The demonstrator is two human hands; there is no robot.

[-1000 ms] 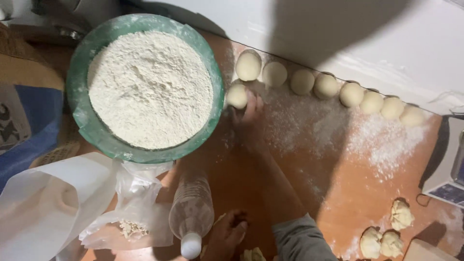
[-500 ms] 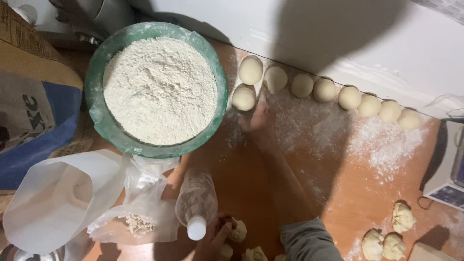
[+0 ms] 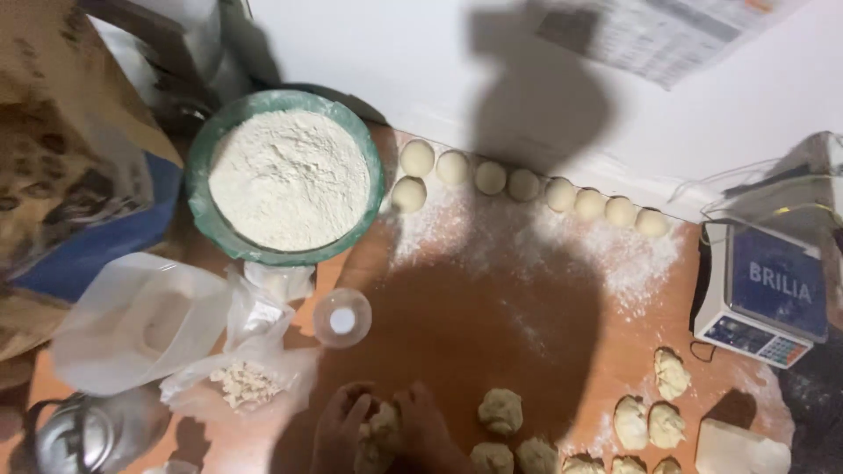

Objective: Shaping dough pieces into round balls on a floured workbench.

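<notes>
At the bottom edge my left hand [image 3: 338,428] and my right hand [image 3: 428,430] are cupped together around one rough dough piece [image 3: 383,423]. More rough dough pieces [image 3: 500,411] lie just to the right of my hands. Smooth dough balls [image 3: 524,184] line the wall at the far side of the floured wooden table [image 3: 457,333], with one extra ball [image 3: 408,194] beside the green bowl of flour [image 3: 290,175].
A clear bottle [image 3: 342,319] stands above my left hand. Plastic bags [image 3: 140,320] and a metal kettle [image 3: 88,430] lie at the left, with a flour sack [image 3: 70,175] behind. A scale [image 3: 764,298] stands at the right, with a white block [image 3: 742,448] and several more dough pieces [image 3: 650,423] below it.
My right arm has drawn back from the ball beside the bowl to the table's near edge. Both hands now close on one dough piece. The view has shifted.
</notes>
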